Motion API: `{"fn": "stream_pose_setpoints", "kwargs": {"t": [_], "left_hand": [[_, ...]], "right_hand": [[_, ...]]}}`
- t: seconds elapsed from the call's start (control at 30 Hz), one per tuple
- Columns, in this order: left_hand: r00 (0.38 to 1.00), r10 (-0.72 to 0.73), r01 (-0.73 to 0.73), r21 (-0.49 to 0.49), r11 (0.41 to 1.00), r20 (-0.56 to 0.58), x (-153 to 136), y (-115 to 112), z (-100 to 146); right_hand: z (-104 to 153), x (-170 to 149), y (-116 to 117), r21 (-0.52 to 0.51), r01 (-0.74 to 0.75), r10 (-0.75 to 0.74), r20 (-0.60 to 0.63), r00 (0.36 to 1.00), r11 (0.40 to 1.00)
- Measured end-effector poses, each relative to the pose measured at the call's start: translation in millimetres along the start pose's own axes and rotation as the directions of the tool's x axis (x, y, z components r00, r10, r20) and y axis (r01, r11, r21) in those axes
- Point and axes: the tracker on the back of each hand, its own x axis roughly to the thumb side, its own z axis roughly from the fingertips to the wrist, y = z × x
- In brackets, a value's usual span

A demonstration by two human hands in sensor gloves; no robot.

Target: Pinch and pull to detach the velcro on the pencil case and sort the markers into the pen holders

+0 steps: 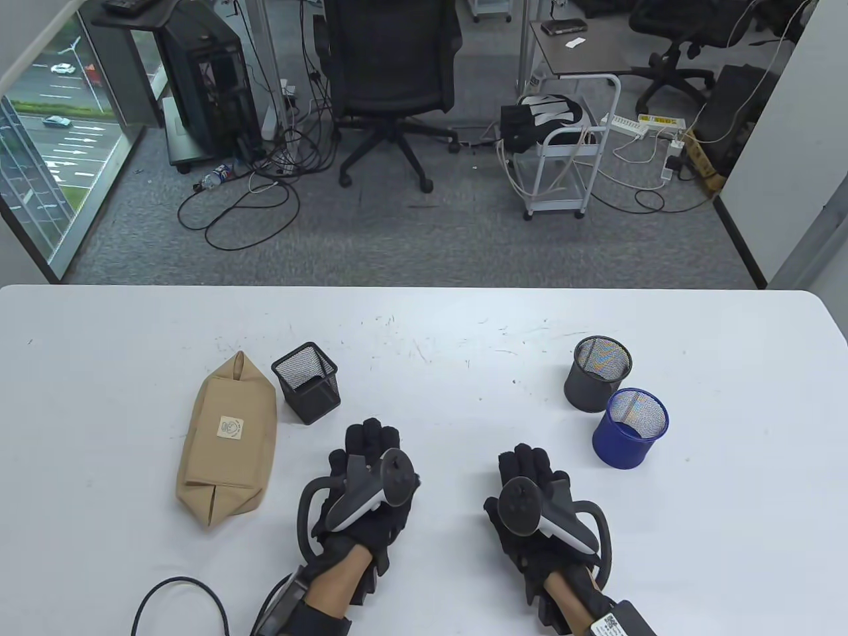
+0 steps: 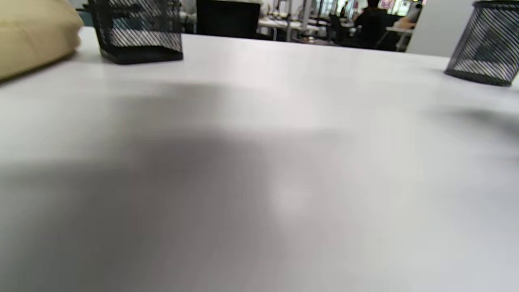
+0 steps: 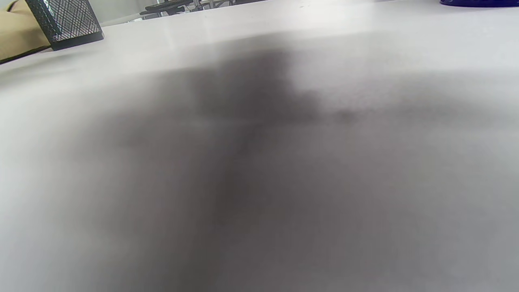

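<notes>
Both grips idle: left hand (image 1: 368, 478), right hand (image 1: 530, 493) seemingly flat on table (image 1: 464, 344).

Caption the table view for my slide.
Gloved left hand and right hand rest flat on the white table between closed tan fabric pencil case and three mesh pen holders.

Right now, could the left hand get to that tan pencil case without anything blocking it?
Probably yes. The left hand rests flat on the white table, and the tan pencil case lies just to its left with only bare tabletop between them; the square mesh pen holder stands farther back.
</notes>
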Motion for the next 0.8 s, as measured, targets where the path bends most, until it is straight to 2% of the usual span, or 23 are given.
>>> {"fn": "stream_pose_setpoints", "kwargs": {"t": [0.17, 0.33, 0.5, 0.6, 0.7, 0.8], "left_hand": [[0.977, 0.089, -0.071, 0.097, 0.993, -0.194, -67.3, 39.3, -4.1], [0.901, 0.095, -0.068, 0.079, 0.995, -0.424, -143.6, 56.0, -17.7], [0.814, 0.048, -0.104, -0.063, 0.993, -0.578, -199.1, 41.2, -36.0], [0.782, 0.082, -0.204, -0.129, 0.97, -0.618, -218.8, 27.5, -45.3], [0.753, 0.148, -0.311, -0.148, 0.939, -0.641, -230.9, 20.2, -52.1], [0.737, 0.137, -0.346, -0.195, 0.918, -0.662, -239.2, 17.1, -60.1]], "right_hand": [[0.0, -3.3, -1.0, 0.005, 0.012, -0.012, -0.004, 1.0, 1.0], [-0.3, -5.1, -1.7, 0.008, 0.014, -0.014, -0.011, 1.0, 1.0], [-0.9, -5.2, -1.6, 0.017, 0.014, -0.014, -0.014, 1.0, 1.0], [-0.7, -4.7, -1.5, 0.024, 0.012, -0.011, -0.016, 1.0, 1.0], [-0.6, -4.4, -1.5, 0.028, 0.012, -0.012, -0.017, 1.0, 1.0], [-0.8, -4.2, -1.5, 0.033, 0.011, -0.011, -0.02, 1.0, 0.999]]}}
